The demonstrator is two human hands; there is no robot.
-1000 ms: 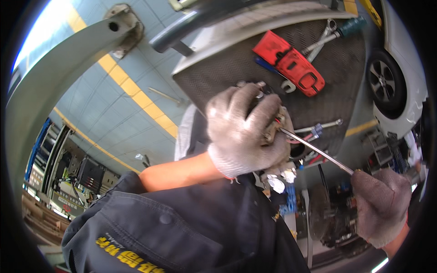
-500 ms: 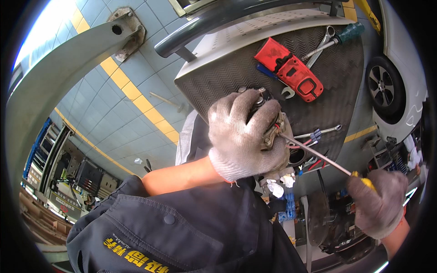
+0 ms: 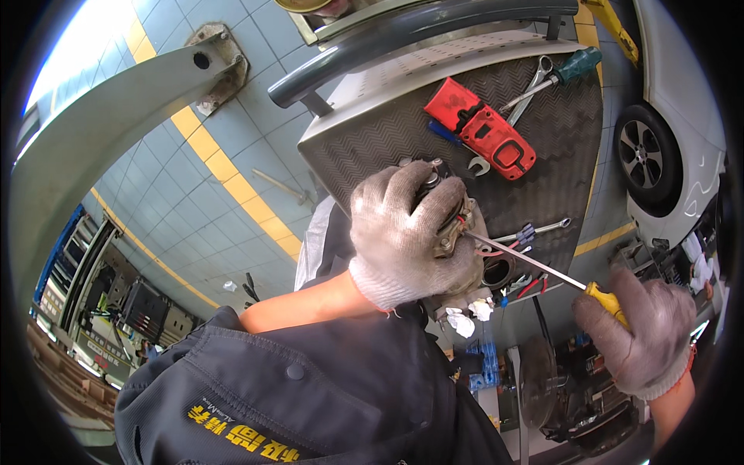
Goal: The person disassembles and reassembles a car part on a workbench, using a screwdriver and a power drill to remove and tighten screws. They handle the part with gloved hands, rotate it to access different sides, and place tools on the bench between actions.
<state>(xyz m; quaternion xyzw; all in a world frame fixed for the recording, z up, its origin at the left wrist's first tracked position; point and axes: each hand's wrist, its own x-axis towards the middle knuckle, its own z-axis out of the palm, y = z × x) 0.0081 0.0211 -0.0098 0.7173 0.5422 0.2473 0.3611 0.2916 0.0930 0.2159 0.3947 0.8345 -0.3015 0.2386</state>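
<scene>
My left hand [image 3: 411,236], in a pale knitted work glove, is wrapped over a greasy metal part [image 3: 469,217] at the near edge of a mat-covered cart top. Most of that part is hidden under my fingers. Off to the right, my gloved right hand [image 3: 647,333] grips a screwdriver [image 3: 607,301] by its yellow handle. Its long thin shaft slants up and left, and the tip meets the metal part beside my left fingers, at a small red spot. Whether the tip sits in a screw or a gap, I cannot tell.
On the ribbed black mat [image 3: 364,159] lie a red handheld device [image 3: 484,132], a green-handled screwdriver [image 3: 577,66], several wrenches and red-handled pliers [image 3: 533,285]. A dark rail [image 3: 418,35] runs along the cart's far side. Crumpled white paper [image 3: 460,322] lies nearby. A silver car [image 3: 682,101] stands right.
The view has shifted slightly. My right fingers have loosened and moved on the handle, so more yellow shows. My left hand keeps its hold, and the shaft still reaches the metal part.
</scene>
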